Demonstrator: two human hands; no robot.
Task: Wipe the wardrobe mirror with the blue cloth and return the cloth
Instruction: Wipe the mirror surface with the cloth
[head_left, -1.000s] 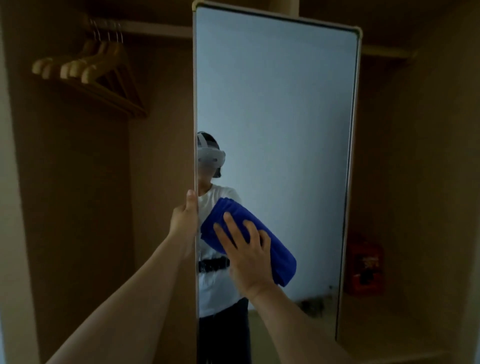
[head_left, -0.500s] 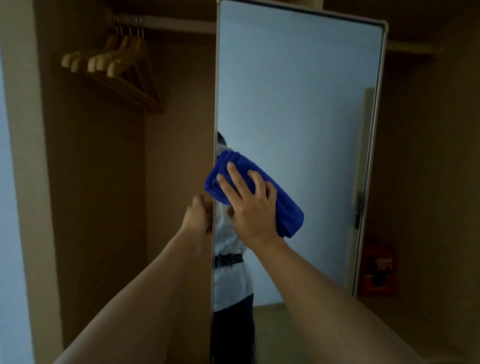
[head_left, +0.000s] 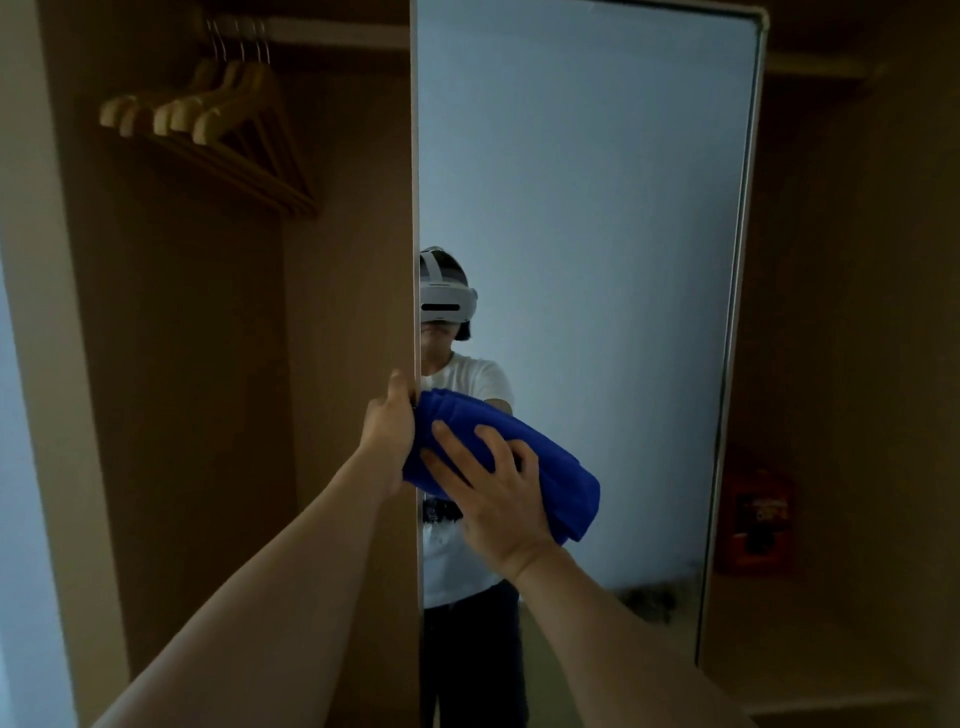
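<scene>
I see a tall rectangular wardrobe mirror with a thin pale frame (head_left: 587, 218) standing edge-on to the left, its glass facing me and the right. My left hand (head_left: 387, 428) is wrapped around the mirror's left edge at about mid-height — thumb tip up against the edge, fingers hidden behind the panel, so it grasps the mirror. My right hand (head_left: 493, 499) lies flat with fingers spread on a folded, ribbed bright blue cloth (head_left: 550, 473), pressing it against the glass in the lower-left part of the mirror; the hand is open on the cloth rather than clenched around it. The cloth's left end touches the left hand at the mirror edge. In the glass I see a reflected person in a white shirt and dark trousers wearing a white headset (head_left: 444, 299). Behind the mirror on the left, several pale wooden hangers (head_left: 208, 124) hang on a rail in the brown wardrobe interior (head_left: 182, 364). To the right, low down — a red box (head_left: 756, 514), details too dim to read.
</scene>
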